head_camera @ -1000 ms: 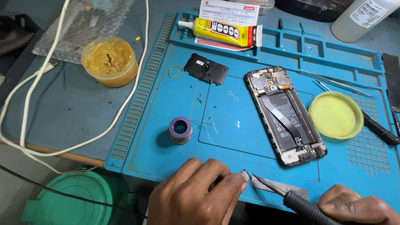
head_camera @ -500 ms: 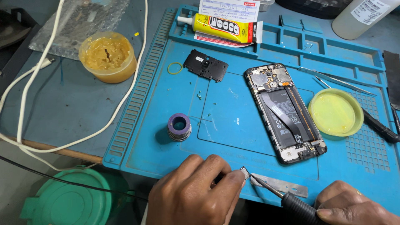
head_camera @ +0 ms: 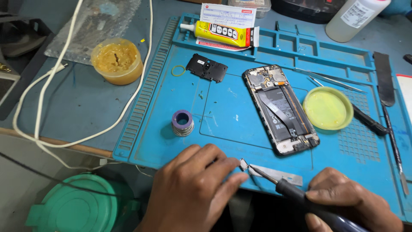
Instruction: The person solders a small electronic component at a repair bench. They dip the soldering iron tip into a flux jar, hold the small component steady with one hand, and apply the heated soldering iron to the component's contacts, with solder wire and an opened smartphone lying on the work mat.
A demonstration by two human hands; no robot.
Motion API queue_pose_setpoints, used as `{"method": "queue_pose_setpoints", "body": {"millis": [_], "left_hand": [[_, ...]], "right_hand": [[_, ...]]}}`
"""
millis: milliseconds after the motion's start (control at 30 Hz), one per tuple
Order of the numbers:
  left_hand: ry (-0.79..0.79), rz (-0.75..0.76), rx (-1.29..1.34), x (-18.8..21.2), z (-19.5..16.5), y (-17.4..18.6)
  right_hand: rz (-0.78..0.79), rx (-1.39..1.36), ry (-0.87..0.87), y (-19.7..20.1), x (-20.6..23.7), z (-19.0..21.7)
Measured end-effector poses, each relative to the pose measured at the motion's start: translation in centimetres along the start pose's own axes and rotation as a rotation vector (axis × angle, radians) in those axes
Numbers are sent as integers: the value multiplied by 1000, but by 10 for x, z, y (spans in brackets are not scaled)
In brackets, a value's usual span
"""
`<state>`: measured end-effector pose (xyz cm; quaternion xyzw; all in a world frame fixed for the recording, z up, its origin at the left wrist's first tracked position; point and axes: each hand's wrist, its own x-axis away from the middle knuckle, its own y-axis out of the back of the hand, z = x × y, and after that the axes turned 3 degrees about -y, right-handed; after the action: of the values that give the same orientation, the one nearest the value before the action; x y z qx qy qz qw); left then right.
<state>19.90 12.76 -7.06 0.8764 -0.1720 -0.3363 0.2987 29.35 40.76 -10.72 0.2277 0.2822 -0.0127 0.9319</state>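
Observation:
My left hand (head_camera: 193, 189) lies at the near edge of the blue work mat (head_camera: 171, 94). Its fingertips pinch a small metal part (head_camera: 243, 164). My right hand (head_camera: 347, 202) grips the dark handle of a soldering iron (head_camera: 296, 195), whose thin tip touches that part. A flat metal strip (head_camera: 279, 174) lies on the mat just under the iron. An opened phone (head_camera: 281, 109) with its back removed lies beyond the hands, and a spool of solder wire (head_camera: 183, 123) stands to its left.
On the mat lie a black cover plate (head_camera: 206, 68), a yellow lid (head_camera: 327, 108), tweezers (head_camera: 330, 79), a black tool (head_camera: 369, 122) and a glue tube (head_camera: 219, 32). A flux jar (head_camera: 116, 60) and white cable (head_camera: 43, 99) sit left. A green lid (head_camera: 73, 206) is below.
Both hands stay almost where they were, with the iron tip held at the small part. The camera view has shifted slightly.

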Motion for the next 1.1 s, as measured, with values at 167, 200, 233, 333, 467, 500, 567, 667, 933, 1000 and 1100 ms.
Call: {"method": "queue_pose_setpoints", "body": {"millis": [167, 200, 233, 333, 467, 500, 567, 667, 933, 1000, 1100], "left_hand": [[18, -20, 33, -2, -2, 4], [28, -25, 44, -3, -2, 5], [43, -38, 61, -4, -3, 6], [75, -72, 119, -7, -7, 9], [24, -101, 190, -6, -19, 14], [-7, -111, 195, -6, -22, 15], [-3, -92, 232, -5, -27, 18], [45, -72, 273, -6, -32, 19], [31, -60, 333, -6, -36, 21], [100, -25, 363, -6, -36, 20], [127, 1, 418, -5, -37, 19]], "right_hand": [[-141, -134, -36, -16, -9, 11], [-145, -144, -49, -17, -8, 11], [-148, -155, -62, -17, -8, 11], [-246, -131, -170, -20, -5, 14], [-357, -193, -302, -31, -9, 23], [-371, -221, -317, -33, -13, 25], [-349, -234, -252, -37, -21, 29], [-272, -210, -145, -40, -31, 36], [-208, -122, -55, -44, -40, 43], [-219, -132, -71, -44, -42, 44], [-207, -136, -47, -43, -43, 45]]}}
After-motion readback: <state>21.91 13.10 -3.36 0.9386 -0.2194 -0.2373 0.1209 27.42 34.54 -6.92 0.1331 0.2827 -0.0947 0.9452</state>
